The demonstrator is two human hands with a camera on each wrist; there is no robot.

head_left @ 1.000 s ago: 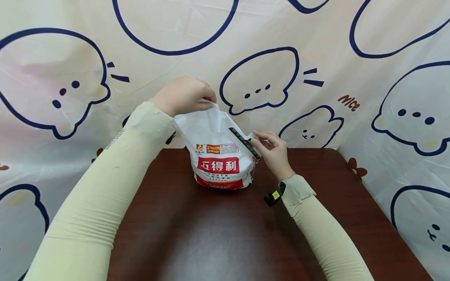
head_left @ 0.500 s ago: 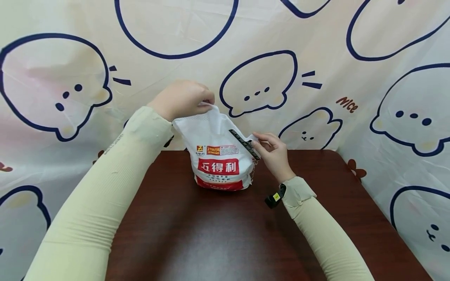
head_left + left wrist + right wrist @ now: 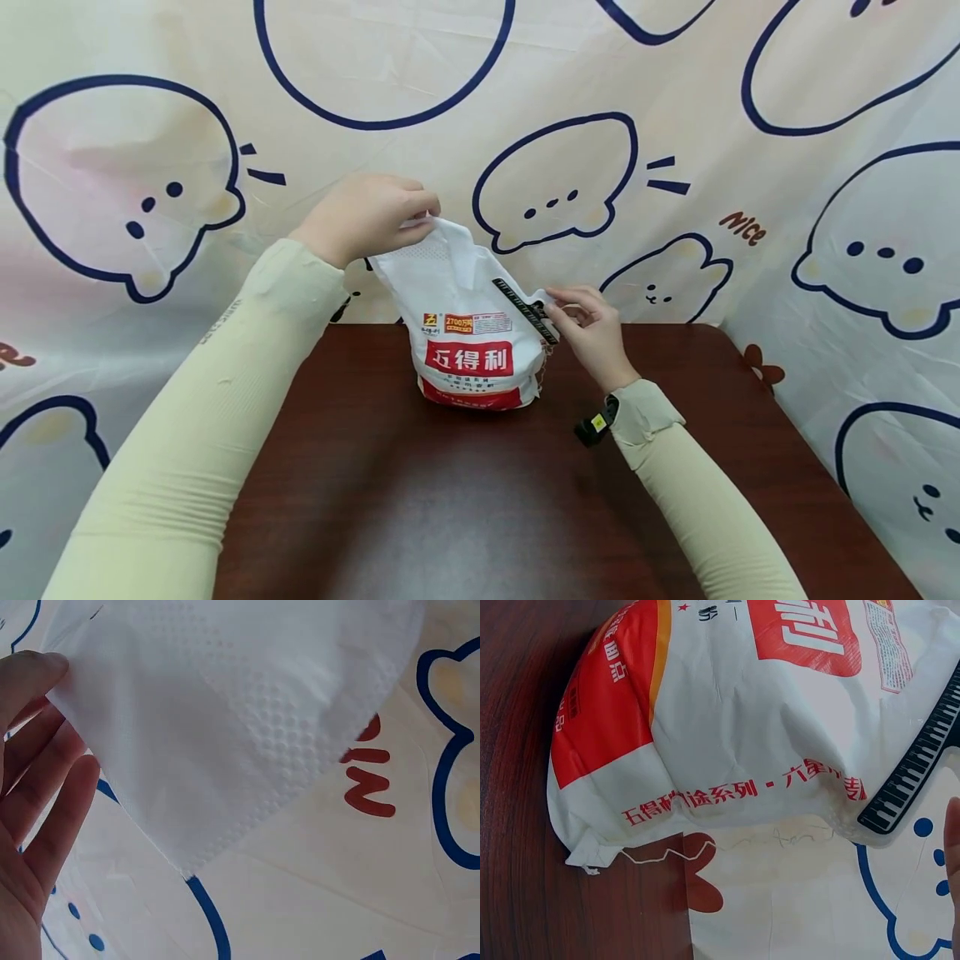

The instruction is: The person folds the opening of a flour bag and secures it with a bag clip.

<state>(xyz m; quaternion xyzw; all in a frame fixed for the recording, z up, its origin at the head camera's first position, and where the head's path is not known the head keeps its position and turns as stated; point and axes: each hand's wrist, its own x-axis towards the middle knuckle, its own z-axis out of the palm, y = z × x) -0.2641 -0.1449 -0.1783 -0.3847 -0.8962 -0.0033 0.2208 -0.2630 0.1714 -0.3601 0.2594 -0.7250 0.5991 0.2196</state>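
Note:
A white flour bag with red labels stands on the table, its upper part leaning left. My left hand pinches the bag's top edge between thumb and fingers. At the bag's right side, my right hand pinches the other end of the bag's mouth, by a black strip with a piano-key pattern. In the left wrist view, fingers of the left hand lie against the dotted white fabric. The right wrist view has the bag's printed side with the strip; only a sliver of that hand shows.
The dark brown table runs under the bag toward me. Behind it hangs a light curtain with blue cartoon outlines, and it also closes off the right side. A loose thread trails from the bag's bottom seam.
My left hand has shifted a little to the left, drawing the bag's top edge with it. The right hand keeps its pinch beside the strip. The head view has tilted slightly.

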